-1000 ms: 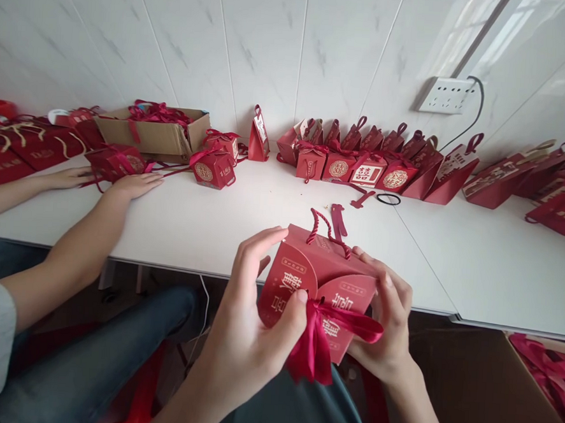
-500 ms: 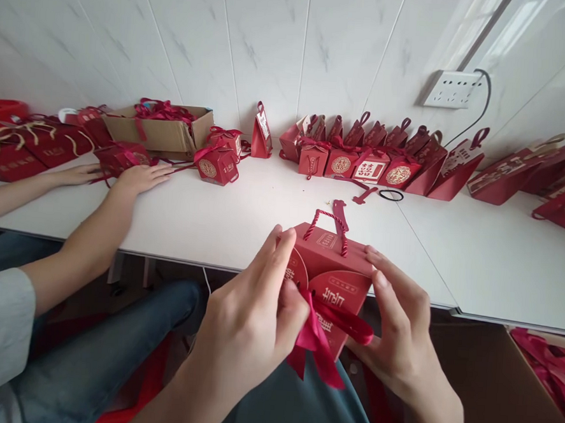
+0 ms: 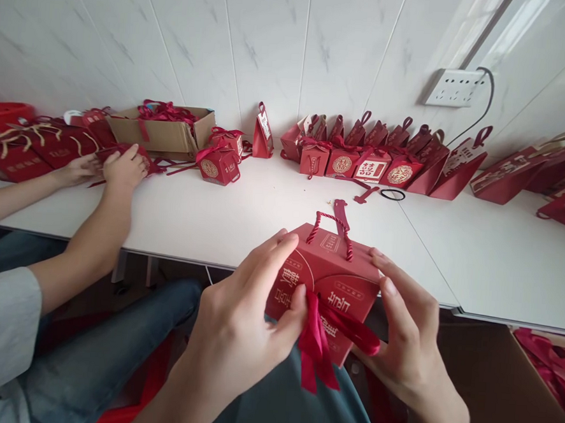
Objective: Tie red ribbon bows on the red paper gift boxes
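Note:
Between my two hands, over my lap at the table's front edge, is a red gift box (image 3: 354, 299) with pale printed characters. A twisted red cord handle (image 3: 316, 229) rises from its top. On the side facing me hangs a crimson ribbon (image 3: 316, 354), tied at the middle. My left hand (image 3: 252, 305) grips the box's left side, its thumb beside the ribbon knot. My right hand (image 3: 406, 334) closes on the right side, fingertips at the upper corner. The box's far side and underside are hidden.
Finished-looking red boxes (image 3: 369, 166) line the wall. A cardboard box (image 3: 158, 133) of ribbons stands back left. Scraps and a black ring (image 3: 392, 194) lie on the white table (image 3: 244, 215). At left, a co-worker's hands (image 3: 127, 164) hold another red box. An open carton (image 3: 502, 378) sits lower right.
The gift box has shifted slightly right, and more of its left printed face shows. The co-worker's nearer hand has moved left onto their red box.

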The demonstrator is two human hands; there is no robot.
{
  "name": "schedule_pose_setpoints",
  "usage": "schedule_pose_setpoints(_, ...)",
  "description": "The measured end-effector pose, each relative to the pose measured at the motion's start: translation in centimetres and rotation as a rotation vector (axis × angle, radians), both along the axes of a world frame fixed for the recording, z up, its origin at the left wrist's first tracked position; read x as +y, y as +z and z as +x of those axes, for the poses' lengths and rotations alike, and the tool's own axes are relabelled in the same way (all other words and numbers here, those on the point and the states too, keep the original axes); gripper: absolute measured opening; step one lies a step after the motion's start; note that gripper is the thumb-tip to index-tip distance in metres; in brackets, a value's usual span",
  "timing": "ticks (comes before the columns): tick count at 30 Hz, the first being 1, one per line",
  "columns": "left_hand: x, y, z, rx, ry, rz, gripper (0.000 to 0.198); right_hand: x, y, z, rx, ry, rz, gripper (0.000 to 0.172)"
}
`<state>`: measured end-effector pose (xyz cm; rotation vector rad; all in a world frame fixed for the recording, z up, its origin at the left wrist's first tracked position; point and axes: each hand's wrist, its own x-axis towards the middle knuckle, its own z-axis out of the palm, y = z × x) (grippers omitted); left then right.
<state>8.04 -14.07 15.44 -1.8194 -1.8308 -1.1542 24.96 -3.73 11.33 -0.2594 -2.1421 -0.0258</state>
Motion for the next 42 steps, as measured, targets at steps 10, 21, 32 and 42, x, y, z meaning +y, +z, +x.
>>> schedule_pose_setpoints(10,0.1,-0.6,-0.4,-0.04,-0.014,0.035,0.041,0.0,-0.6,0.3,-0.008,0.022,-0.058,0.089)
schedule_pose_setpoints(21,-0.6,-0.2,-0.1,-0.086,-0.109,0.024,0.058,0.5,-0.9,0.0,0.113,0.114,-0.121,0.09)
schedule_pose_setpoints(32,-0.3,0.0,0.9,-0.005,-0.003,0.081,0.046,0.2,-0.2,0.2,0.135,0.014,0.023,0.089)
schedule_pose_setpoints(42,-0.2,-0.5,0.2,-0.096,-0.075,0.074,0.045,0.6,-0.8,-0.2,0.16,0.048,-0.017,0.085)
